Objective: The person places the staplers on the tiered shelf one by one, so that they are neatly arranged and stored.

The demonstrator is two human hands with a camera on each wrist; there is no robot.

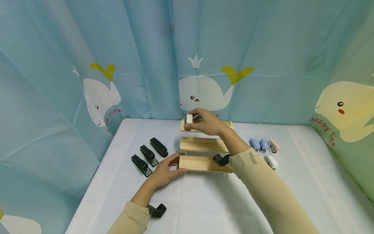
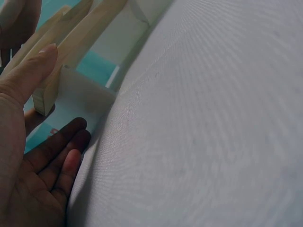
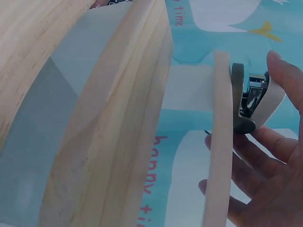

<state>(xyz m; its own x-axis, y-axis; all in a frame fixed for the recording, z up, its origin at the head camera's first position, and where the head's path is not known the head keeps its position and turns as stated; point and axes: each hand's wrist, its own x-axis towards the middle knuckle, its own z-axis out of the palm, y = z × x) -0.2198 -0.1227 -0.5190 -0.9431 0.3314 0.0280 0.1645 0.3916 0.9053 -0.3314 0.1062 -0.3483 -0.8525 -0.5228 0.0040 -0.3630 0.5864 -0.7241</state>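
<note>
A sleeve (image 1: 271, 188) lay nearest me. Right fingers (image 3: 285, 75) held a stapler (image 3: 238, 94), left fingers (image 2: 35, 71) a rack (image 1: 201, 162); I feared a sleeve bump toppling both.

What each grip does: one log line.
right grip: holds stapler at top shelf, left end | left grip: holds bottom shelf, left end

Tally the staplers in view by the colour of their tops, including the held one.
Black staplers: 3
Blue staplers: 2
Pink stapler: 1
White staplers: 2, one in the right hand
Total: 8
</note>
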